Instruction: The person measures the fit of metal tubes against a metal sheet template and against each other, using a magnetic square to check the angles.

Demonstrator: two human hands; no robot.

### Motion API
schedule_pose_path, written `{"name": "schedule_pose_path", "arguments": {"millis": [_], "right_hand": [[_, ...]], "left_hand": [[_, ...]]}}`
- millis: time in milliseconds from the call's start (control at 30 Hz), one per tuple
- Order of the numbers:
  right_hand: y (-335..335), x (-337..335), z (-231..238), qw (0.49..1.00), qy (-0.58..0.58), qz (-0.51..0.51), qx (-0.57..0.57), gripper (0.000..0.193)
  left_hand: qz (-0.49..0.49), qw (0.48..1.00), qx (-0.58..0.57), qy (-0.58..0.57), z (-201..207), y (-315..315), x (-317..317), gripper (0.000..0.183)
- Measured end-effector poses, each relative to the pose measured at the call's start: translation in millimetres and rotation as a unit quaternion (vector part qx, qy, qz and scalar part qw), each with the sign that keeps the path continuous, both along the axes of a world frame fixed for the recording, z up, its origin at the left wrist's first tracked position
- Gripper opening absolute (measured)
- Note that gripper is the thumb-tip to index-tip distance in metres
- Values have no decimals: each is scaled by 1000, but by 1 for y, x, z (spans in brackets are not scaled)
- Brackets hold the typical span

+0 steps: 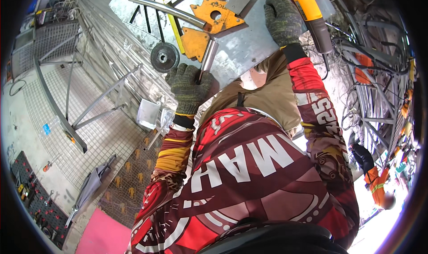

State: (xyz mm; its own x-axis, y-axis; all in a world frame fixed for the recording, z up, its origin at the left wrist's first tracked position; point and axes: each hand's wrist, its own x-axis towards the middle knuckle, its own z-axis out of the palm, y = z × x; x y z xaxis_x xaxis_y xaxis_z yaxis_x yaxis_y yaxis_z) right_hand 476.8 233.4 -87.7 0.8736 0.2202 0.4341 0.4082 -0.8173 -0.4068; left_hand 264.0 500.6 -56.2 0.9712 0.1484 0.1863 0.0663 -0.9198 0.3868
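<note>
Both my hands wear dark, speckled knit gloves. My left hand [189, 86] is closed at the near edge of the metal work table [236, 53], around the lower end of a short shiny metal tube [210, 54]. The tube's other end is by two orange welding magnets [216, 15], and a longer metal tube [167, 11] leans across the upper one. Just beyond my left fingers sits a round, dark ridged disc [164, 57]. Palm down on the table, my right hand [284, 22] lies beside a yellow and black angle grinder [310, 15], not gripping it.
A yellow strip [173, 20] and thin dark rods lie on the table's far side. Metal bars and wire mesh [49, 102] fill the left floor. Cables and a steel rack [379, 98] stand at right, where a person in orange workwear [376, 182] is farther off.
</note>
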Motion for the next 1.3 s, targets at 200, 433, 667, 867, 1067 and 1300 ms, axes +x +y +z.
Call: {"name": "schedule_pose_path", "arguments": {"millis": [200, 433, 667, 867, 1067, 1300], "right_hand": [[0, -1, -3, 1000, 9, -1, 2, 17], [1, 1, -6, 999, -23, 6, 21, 16], [3, 3, -5, 999, -29, 22, 26, 16], [-3, 1, -3, 999, -15, 32, 25, 14], [-2, -3, 1, 1000, 22, 11, 13, 15], [1, -3, 3, 1000, 16, 4, -7, 16]], "left_hand": [[-1, 999, 29, -32, 6, -4, 5, 22], [13, 999, 12, -33, 1, -6, 11, 23], [34, 999, -1, 12, -3, -3, 13, 18], [21, 1000, 22, -1, -1, -4, 10, 22], [37, 999, 34, 22, 7, -6, -4, 28], [43, 998, 21, 28, 8, -6, 1, 24]]}}
